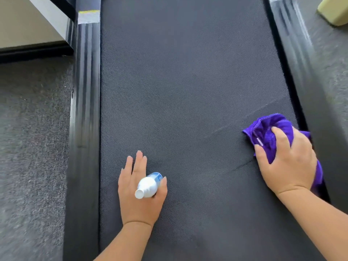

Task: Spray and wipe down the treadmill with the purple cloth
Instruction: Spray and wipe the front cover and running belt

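Left hand (pixel 140 187) flat; right grip (pixel 288 162) seemingly clenched.

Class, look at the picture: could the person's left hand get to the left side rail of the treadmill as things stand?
Probably yes. The left hand lies on the belt near the left side rail, with nothing between them. But it holds the spray bottle between thumb and palm, so only its straight fingers are free.

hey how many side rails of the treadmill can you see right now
2. The left side rail runs beside the belt past the left hand; the right side rail lies beyond the purple cloth.
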